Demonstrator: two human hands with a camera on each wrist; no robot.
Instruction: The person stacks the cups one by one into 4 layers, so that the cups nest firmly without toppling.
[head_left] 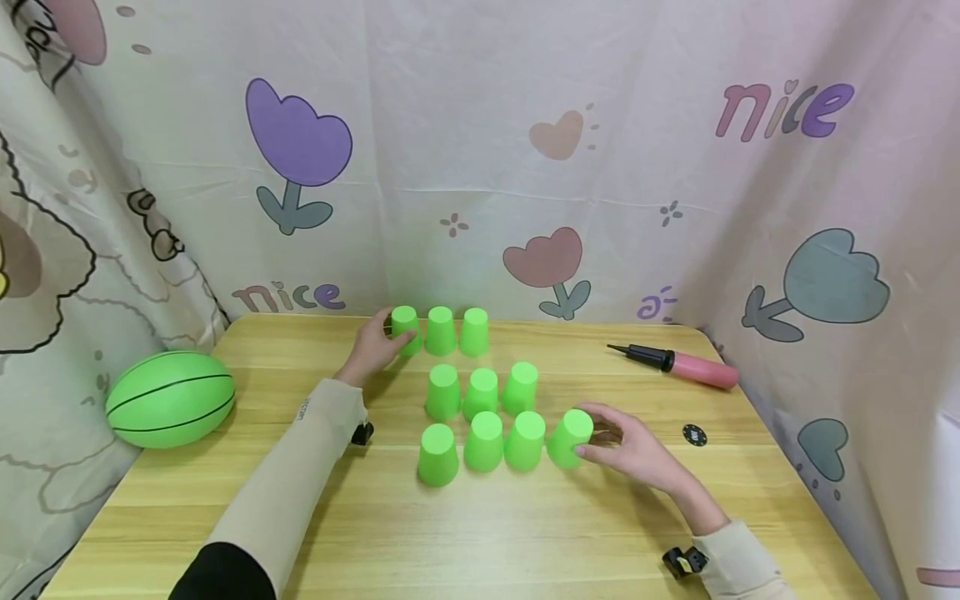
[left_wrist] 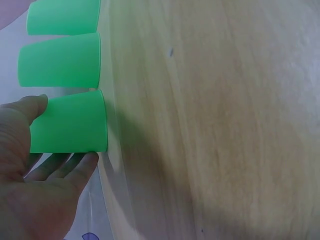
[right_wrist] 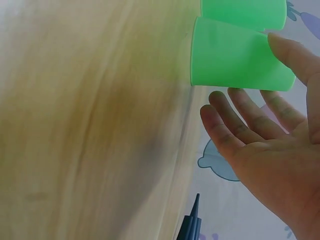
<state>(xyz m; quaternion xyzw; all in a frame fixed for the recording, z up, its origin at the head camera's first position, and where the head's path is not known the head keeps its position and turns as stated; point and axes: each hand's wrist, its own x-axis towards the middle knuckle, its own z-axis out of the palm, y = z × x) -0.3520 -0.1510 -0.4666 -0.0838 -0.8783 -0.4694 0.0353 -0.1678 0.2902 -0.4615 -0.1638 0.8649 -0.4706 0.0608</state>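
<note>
Head view: we see ten green cups point(head_left: 482, 393) upside down on the table point(head_left: 450, 542), three in back, three mid, four in front. Left hand point(head_left: 375, 346) holds the back row's left cup point(head_left: 405, 320), fingers mostly hidden; right hand point(head_left: 632, 451) holds the front row's right cup point(head_left: 568, 439).

Left wrist view: we get the thumb on one side of the wall, fingertips on the opposite side, wide rim facing the table. Looks like thin smooth plastic; we judge it light, springy, a bit slippery, hard to break but easy to dent.

Right wrist view: thumb near the narrow closed end, fingers loosely bent, the nearest one against the opposite wall, so we call it a light pinch. Given the taper, we'd take hold mid-wall, thumb opposite fingers, gently; too high and it probably slips, too hard and the wall likely buckles
</note>
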